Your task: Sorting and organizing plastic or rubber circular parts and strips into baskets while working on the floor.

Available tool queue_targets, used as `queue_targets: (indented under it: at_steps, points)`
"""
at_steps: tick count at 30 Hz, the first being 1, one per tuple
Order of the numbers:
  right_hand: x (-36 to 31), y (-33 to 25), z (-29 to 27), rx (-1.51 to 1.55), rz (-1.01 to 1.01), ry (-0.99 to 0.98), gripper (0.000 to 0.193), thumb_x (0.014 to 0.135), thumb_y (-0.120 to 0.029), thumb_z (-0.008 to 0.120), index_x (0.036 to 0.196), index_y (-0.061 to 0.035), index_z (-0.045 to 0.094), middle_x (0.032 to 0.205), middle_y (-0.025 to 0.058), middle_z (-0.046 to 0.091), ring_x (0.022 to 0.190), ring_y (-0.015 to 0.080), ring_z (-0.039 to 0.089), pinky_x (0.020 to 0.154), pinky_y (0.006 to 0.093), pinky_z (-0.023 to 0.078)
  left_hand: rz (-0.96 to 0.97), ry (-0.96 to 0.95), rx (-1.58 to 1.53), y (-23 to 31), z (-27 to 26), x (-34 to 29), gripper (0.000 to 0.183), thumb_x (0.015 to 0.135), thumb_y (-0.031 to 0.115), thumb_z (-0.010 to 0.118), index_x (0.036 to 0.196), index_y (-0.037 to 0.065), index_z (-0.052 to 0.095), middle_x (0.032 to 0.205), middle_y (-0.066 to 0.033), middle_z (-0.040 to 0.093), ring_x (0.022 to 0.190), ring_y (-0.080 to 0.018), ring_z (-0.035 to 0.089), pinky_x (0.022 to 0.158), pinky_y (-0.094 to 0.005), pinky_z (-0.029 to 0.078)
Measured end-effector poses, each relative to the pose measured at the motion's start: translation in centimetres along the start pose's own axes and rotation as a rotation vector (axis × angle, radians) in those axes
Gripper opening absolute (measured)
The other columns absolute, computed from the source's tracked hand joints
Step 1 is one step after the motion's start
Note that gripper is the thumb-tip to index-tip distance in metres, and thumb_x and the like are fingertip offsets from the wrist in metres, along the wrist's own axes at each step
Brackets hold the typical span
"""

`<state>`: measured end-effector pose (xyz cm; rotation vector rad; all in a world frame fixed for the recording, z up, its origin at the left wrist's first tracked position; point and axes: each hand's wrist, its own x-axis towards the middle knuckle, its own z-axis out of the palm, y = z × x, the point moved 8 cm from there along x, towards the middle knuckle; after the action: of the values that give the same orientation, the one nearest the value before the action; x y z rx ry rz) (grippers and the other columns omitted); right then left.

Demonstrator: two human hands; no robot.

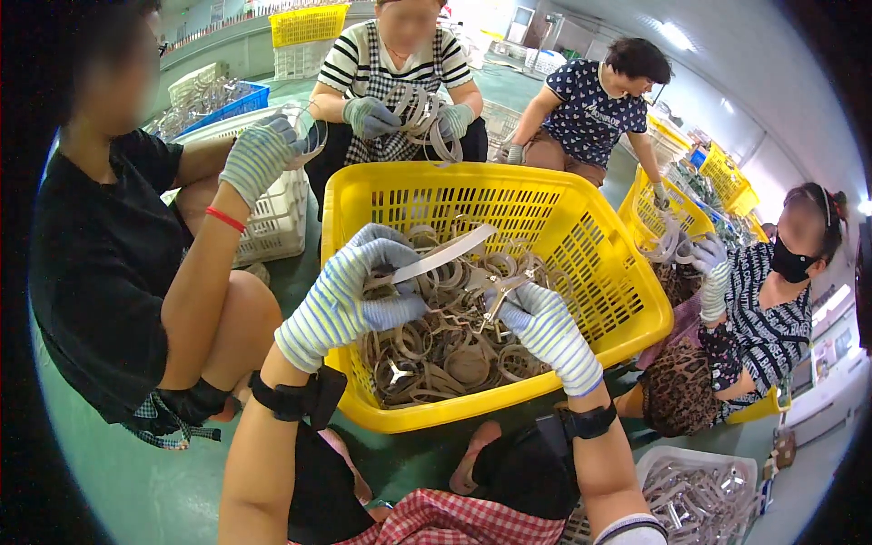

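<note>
Over a yellow plastic basket [427, 416] directly before me, my left hand [341, 295] in a striped glove is closed on a flat, light metal strip [445, 254] that slants up to the right. My right hand [549, 336], gloved the same way, pinches a shiny metal bracket [504, 295] with branching arms. The two pieces are close together; whether they touch is hard to tell. Beneath both hands, the basket holds a tangled heap of metal rings [468, 363] and brackets. My left fingertips are partly hidden behind the strip.
Several co-workers sit around the basket; gloved hands at the left [263, 159] and far side [371, 118] hold metal bands. Another yellow basket [695, 218] stands at right. A white crate [740, 463] of shiny metal parts lies by my right forearm. White crates [277, 218] stand at left.
</note>
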<state>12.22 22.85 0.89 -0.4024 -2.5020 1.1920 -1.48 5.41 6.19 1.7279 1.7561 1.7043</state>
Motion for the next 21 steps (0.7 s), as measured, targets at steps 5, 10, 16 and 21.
queue_targets:
  at_steps: [5,10,16,21]
  points:
    - [0.4,1.0,-0.3,0.168,0.041,0.033,0.025,0.088,-0.016,0.061,0.108,-0.0006,0.063,0.09,0.0036,0.067,0.081,0.0088,0.057,0.075,0.0254,0.046,0.01,0.002,-0.059,-0.2,0.1,0.4,0.033,0.067,0.007,0.077,0.094,0.003,0.06,0.097,-0.0065,0.055,0.092,-0.0186,0.055,0.084,-0.0296,0.044]
    - [0.3,0.5,0.2,0.124,0.023,0.055,0.024,0.087,-0.021,0.061,0.101,-0.0016,0.064,0.09,0.0106,0.068,0.083,0.0206,0.064,0.077,0.0312,0.048,0.026,0.108,0.006,-0.1,-0.4,-0.1,0.031,0.068,0.003,0.073,0.097,0.003,0.062,0.099,-0.0089,0.055,0.093,-0.0211,0.056,0.083,-0.0313,0.046]
    - [0.5,2.0,0.0,0.155,0.026,0.11,0.022,0.087,-0.019,0.061,0.101,-0.0014,0.062,0.086,0.0051,0.066,0.077,0.0135,0.057,0.072,0.0277,0.046,0.154,0.197,0.203,3.3,4.1,-0.7,0.047,0.069,0.006,0.073,0.115,0.006,0.06,0.121,-0.0159,0.046,0.101,-0.0279,0.056,0.089,-0.0351,0.046]
    - [-0.2,0.7,1.2,0.282,0.125,0.065,0.026,0.088,-0.028,0.06,0.099,-0.0039,0.062,0.079,0.0064,0.064,0.069,0.016,0.059,0.066,0.0294,0.047,0.207,0.404,0.239,3.4,2.6,-1.3,0.065,0.068,0.005,0.071,0.129,0.007,0.048,0.142,-0.0224,0.029,0.123,-0.0339,0.044,0.098,-0.0385,0.042]
